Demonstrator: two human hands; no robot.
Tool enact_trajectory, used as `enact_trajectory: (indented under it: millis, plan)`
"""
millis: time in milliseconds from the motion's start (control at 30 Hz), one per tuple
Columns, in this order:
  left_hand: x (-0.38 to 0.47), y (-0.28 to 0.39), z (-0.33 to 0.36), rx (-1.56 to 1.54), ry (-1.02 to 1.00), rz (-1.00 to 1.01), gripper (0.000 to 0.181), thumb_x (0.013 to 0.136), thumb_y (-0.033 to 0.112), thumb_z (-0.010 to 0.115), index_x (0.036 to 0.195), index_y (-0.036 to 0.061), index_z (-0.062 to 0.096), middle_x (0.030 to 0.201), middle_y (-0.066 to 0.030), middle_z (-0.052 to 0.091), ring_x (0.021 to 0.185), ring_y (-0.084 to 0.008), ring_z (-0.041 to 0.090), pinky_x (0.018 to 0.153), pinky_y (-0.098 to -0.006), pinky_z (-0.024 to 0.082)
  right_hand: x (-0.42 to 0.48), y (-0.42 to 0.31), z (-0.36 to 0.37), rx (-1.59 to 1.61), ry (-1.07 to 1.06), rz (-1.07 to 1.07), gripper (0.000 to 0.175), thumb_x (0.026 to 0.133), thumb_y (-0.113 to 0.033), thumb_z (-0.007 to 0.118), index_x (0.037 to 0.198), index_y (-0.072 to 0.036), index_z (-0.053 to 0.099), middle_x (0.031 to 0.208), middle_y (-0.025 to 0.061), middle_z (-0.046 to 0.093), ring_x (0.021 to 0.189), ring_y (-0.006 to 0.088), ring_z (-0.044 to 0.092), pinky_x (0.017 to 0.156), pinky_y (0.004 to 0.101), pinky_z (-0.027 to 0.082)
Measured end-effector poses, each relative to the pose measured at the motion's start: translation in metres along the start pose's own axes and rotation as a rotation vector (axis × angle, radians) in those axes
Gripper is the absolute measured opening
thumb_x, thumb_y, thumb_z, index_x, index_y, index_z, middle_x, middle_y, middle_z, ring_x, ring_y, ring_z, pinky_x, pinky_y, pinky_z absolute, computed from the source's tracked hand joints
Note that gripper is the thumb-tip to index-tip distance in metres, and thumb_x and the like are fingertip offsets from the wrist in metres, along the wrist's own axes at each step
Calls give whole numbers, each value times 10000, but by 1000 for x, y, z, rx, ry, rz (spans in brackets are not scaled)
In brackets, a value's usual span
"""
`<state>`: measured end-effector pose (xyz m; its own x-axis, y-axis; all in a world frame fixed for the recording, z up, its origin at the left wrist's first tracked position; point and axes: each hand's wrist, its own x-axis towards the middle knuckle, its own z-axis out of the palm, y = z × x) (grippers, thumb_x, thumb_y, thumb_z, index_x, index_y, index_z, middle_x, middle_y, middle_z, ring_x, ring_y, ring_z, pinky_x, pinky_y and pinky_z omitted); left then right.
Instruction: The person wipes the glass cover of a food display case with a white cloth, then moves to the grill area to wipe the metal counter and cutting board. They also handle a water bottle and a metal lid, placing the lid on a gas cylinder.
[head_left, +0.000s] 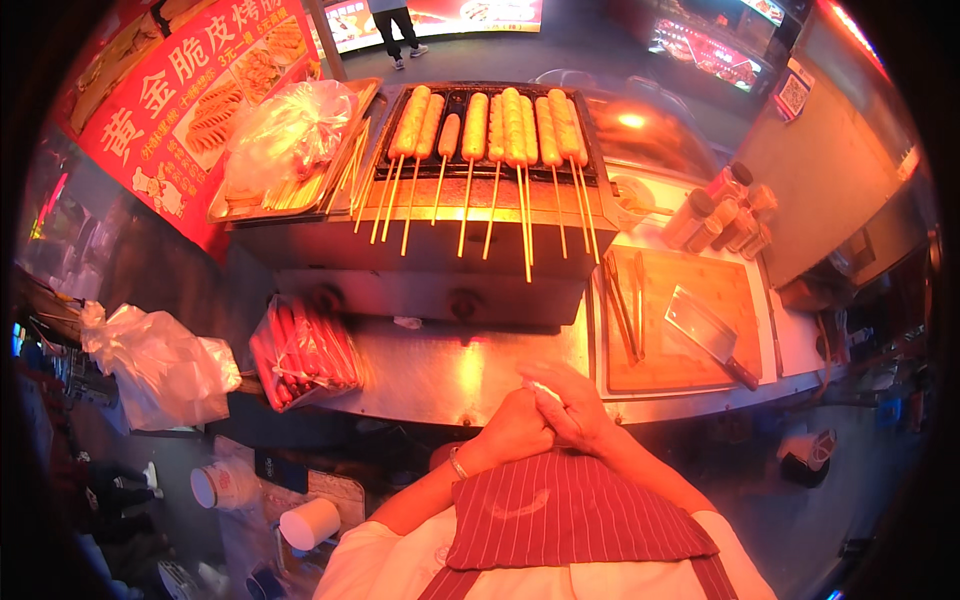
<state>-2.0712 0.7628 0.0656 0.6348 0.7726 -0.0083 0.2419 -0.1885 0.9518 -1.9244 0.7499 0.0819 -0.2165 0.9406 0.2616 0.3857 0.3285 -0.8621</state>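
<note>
My left hand (517, 427) and my right hand (574, 409) meet at the counter's front edge, before the striped red apron (585, 510). A small white thing, perhaps a tissue, shows between them; which hand grips it is unclear. Beyond them stands a metal grill (480, 199). Skewered sausages (514, 124) lie side by side on it, sticks towards me; one (448, 135) is shorter and darker. Right of my hands, tongs (626, 307) and a cleaver (701, 322) rest on a wooden cutting board (675, 262). A bag of red-wrapped sausages (300, 360) lies at the left.
A tray (217, 206) with wooden sticks and a plastic bag (292, 131) sits left of the grill. Seasoning bottles (690, 214) stand at the right. Another plastic bag (172, 371) hangs at the far left. A person (394, 30) stands beyond the stall.
</note>
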Motion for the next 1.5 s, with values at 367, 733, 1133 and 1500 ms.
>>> enact_trajectory:
  millis: [367,733,1133,1500]
  plan:
    - [-13,26,35,236,139,341,78,667,50,608,728,77,649,597,-126,573,543,-295,578,507,-358,464,-35,24,-13,726,-216,685,297,977,-296,467,842,-58,584,787,-5,564,707,75,502,638,241,434]
    - [-14,-9,61,-603,612,-121,675,863,86,629,1435,53,273,1237,-106,503,1112,-219,535,964,-331,437,-48,28,-16,690,1,615,395,1015,-356,372,1171,-20,509,1003,70,623,823,119,575,707,248,451]
    - [-41,-40,77,-289,847,-335,117,837,78,635,913,-2,675,865,-91,670,740,-158,624,687,-282,502,-80,64,-8,210,-72,360,337,957,-194,540,1245,-18,548,928,46,598,794,115,570,729,241,466]
    - [-50,-171,-96,942,1115,-240,418,773,-70,525,1186,-20,571,1115,-218,566,1108,-365,526,945,-398,429,-101,72,-21,322,-234,700,266,941,-205,564,1067,13,649,793,34,643,700,90,589,638,230,480]
